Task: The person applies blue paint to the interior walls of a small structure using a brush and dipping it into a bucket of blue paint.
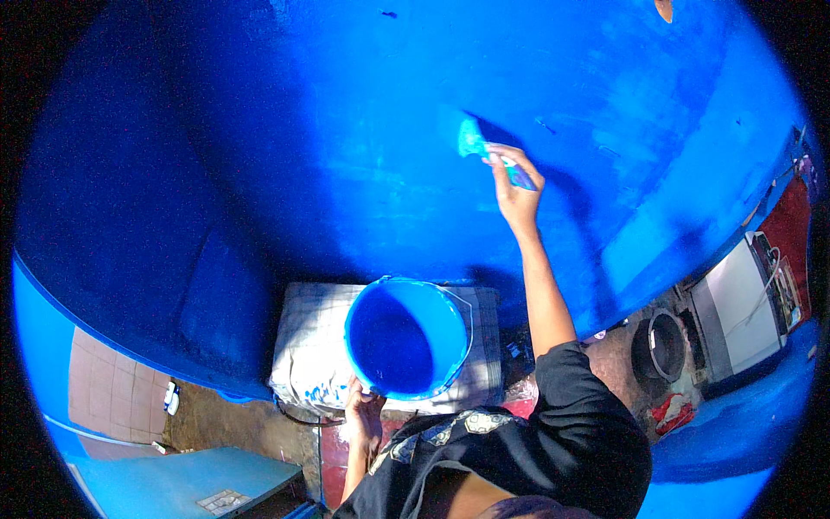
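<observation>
My right hand point(519, 192) is closed round the handle of a paintbrush point(471, 138), whose pale turquoise head meets the blue wall point(372, 164). A dark shadow of the brush and arm falls on the wall beside it. Below stands a blue bucket point(450, 333) with a thin wire handle and deep blue paint inside. At the bucket's near left side my left hand point(364, 415) grips it, its fingertips partly hidden. The bucket rests on a pale cloth-covered block point(307, 337) spotted with blue paint.
To the right, a dark round tub point(664, 346) stands on the floor near a white appliance point(739, 303). A red and white packet point(673, 413) lies close by. At lower left are a blue-topped table point(190, 476) and a white bottle point(171, 398).
</observation>
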Motion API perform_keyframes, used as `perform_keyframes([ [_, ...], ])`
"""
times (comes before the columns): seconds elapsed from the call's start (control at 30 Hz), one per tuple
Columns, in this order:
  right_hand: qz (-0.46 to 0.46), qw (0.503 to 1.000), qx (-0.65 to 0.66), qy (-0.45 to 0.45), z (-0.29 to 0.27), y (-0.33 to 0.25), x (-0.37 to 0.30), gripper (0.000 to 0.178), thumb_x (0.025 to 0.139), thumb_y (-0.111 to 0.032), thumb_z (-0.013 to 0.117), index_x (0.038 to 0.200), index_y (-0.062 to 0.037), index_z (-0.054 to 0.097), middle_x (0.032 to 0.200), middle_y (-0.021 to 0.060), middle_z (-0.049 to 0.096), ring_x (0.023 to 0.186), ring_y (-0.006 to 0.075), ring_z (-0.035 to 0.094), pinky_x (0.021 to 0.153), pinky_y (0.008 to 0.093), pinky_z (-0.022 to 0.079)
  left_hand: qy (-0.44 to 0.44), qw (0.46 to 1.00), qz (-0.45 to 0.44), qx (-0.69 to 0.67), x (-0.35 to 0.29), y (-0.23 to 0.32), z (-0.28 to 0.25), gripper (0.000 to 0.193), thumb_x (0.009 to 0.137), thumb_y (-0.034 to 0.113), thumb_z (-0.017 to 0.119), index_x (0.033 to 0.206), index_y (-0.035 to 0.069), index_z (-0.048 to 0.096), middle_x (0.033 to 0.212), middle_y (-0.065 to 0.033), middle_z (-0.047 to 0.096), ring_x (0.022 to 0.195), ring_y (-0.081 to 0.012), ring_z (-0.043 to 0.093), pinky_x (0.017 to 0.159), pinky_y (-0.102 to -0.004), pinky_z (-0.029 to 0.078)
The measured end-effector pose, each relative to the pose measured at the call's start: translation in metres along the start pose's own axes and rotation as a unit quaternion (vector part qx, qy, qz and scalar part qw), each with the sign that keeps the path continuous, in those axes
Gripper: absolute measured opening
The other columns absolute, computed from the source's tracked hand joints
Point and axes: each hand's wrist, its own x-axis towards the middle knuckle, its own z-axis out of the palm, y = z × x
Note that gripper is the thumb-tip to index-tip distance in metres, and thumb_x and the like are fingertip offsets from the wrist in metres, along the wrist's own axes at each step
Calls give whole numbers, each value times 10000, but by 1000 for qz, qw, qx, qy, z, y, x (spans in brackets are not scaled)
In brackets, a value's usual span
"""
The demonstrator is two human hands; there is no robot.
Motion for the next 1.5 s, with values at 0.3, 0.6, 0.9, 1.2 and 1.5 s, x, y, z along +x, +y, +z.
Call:
perform_keyframes([
  [0.3,-14,999,0,37,-1,31,65,98,876,-48,631,957,-9,670,918,74,684,809,150,660,708,276,529,25,1000,-18,1,-5,7,-1,625,703,154,485,1327,147,445,1203,-2,532,1054,-184,521,933,-390,397],
  [0.6,17,974,-119,193,-152,7,114,126,885,-53,619,964,39,656,942,131,674,806,201,666,718,322,572,25,1000,-7,13,-28,43,30,585,706,156,476,1291,133,479,1197,3,539,1033,-158,528,927,-370,401],
  [0.9,65,997,-4,-42,-114,-4,105,119,875,-47,631,965,21,672,949,88,679,840,150,645,749,280,542,45,998,37,-22,-36,34,35,426,808,236,519,1221,136,509,1106,3,568,929,-162,513,880,-388,394],
  [1.2,-22,987,-85,137,-118,-11,90,105,884,-51,623,959,12,660,949,108,672,818,170,653,714,297,557,36,998,24,-41,-29,20,20,559,735,141,465,1293,110,469,1158,-12,567,892,-164,514,868,-359,406],
  [1.5,-75,997,-22,-19,-7,8,101,89,832,-24,659,918,-5,673,941,98,684,893,150,635,779,292,502,33,999,12,17,-14,12,13,534,753,200,457,1283,138,474,1152,-25,570,960,-183,545,878,-380,412],
])
